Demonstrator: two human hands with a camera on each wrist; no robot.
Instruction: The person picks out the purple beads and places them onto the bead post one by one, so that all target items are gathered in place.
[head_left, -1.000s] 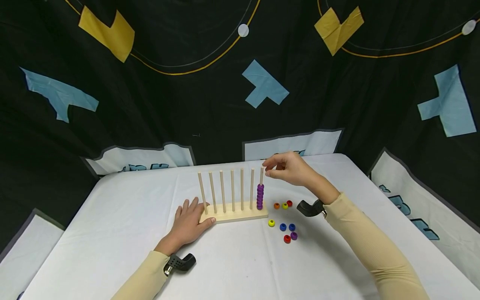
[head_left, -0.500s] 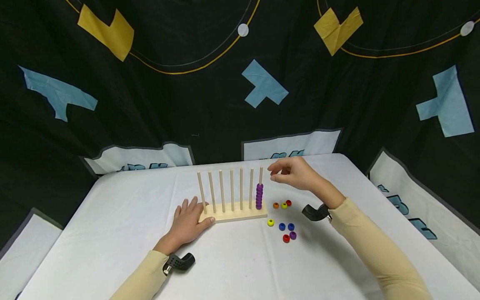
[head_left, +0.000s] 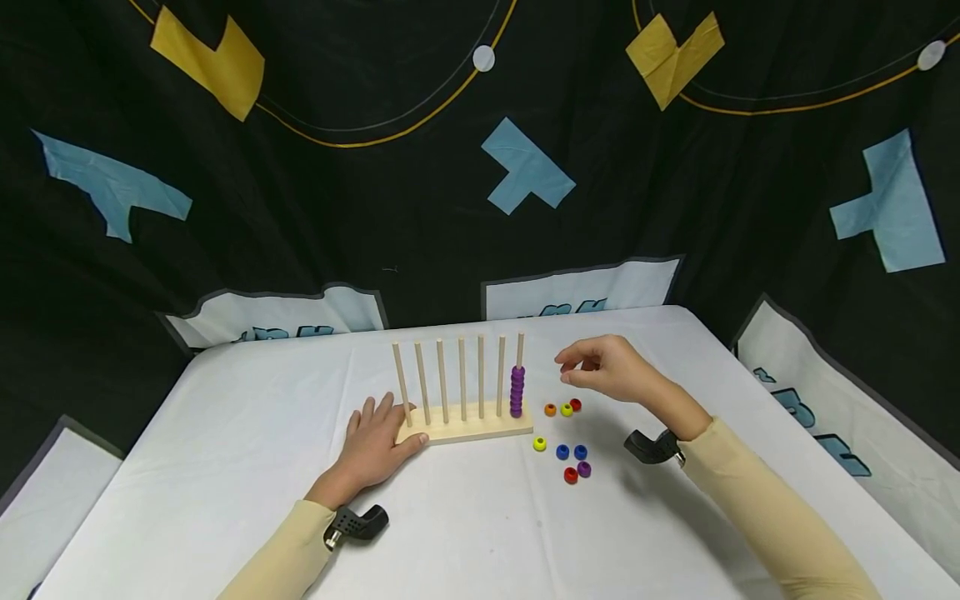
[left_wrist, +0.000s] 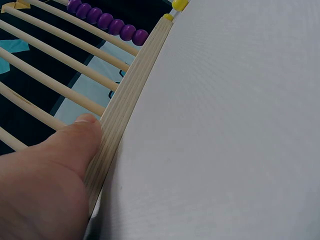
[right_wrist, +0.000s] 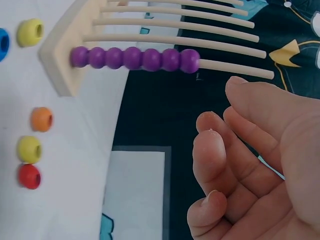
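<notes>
A wooden peg rack (head_left: 474, 425) with a row of upright pegs stands on the white table. Purple beads (head_left: 517, 392) are stacked on its rightmost peg; the other pegs are bare. My left hand (head_left: 375, 446) holds the rack's left end, thumb along the front edge and index finger toward the back. In the left wrist view the thumb (left_wrist: 75, 142) lies against the base. My right hand (head_left: 611, 367) hovers right of the rack, fingers loosely bent and nothing between them. The right wrist view shows its fingertips (right_wrist: 210, 150) apart from the bead-filled peg (right_wrist: 235, 67).
Right of the rack lie loose beads: an orange bead (head_left: 551, 410), a yellow bead (head_left: 566, 410) and a red bead (head_left: 575, 405). Nearer are another yellow bead (head_left: 539, 444), two blue beads, a purple bead (head_left: 584, 470) and a red bead (head_left: 571, 476). A dark curtain (head_left: 420, 225) hangs behind.
My right hand has moved from the top of the rightmost peg to the right and down. The left hand, the rack and the beads stay as they were.
</notes>
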